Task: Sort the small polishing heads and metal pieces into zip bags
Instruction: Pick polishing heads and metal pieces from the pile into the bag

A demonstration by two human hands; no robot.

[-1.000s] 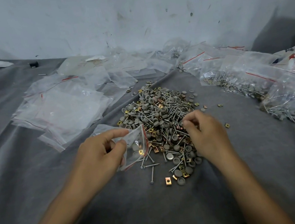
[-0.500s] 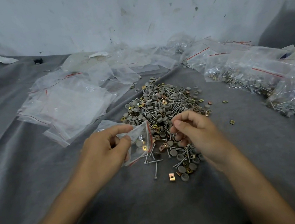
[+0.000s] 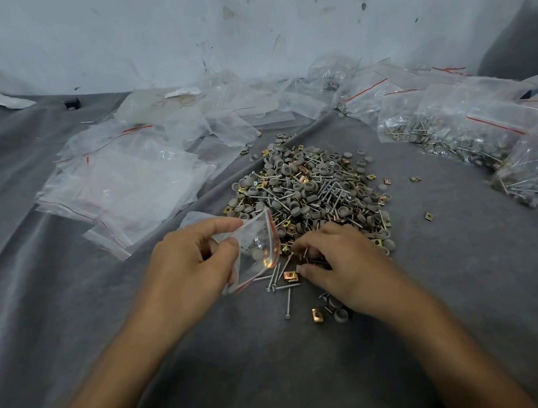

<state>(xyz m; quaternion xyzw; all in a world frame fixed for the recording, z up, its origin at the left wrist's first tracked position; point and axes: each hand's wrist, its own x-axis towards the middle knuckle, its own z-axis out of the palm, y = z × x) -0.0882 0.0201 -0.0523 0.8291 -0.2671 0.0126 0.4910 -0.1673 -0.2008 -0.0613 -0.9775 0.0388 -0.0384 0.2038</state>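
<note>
A heap of grey polishing heads, metal pins and small brass squares [image 3: 307,191] lies on the grey cloth in the middle. My left hand [image 3: 190,270] pinches a small clear zip bag [image 3: 260,250] with a red strip, its mouth held open toward the heap; a few pieces show inside it. My right hand [image 3: 334,260] is at the heap's near edge just right of the bag's mouth, fingers curled over several pins. Loose pins [image 3: 287,301] and a brass square [image 3: 317,315] lie below the hands.
Empty clear zip bags [image 3: 126,185] are spread at the left and along the back. Filled bags of pins and heads [image 3: 479,136] are piled at the right. A white wall rises behind the cloth. Stray brass squares [image 3: 428,216] lie right of the heap.
My right hand has come down from the heap's middle to its near edge, closer to the bag's mouth. My left hand keeps the bag open in nearly the same place.
</note>
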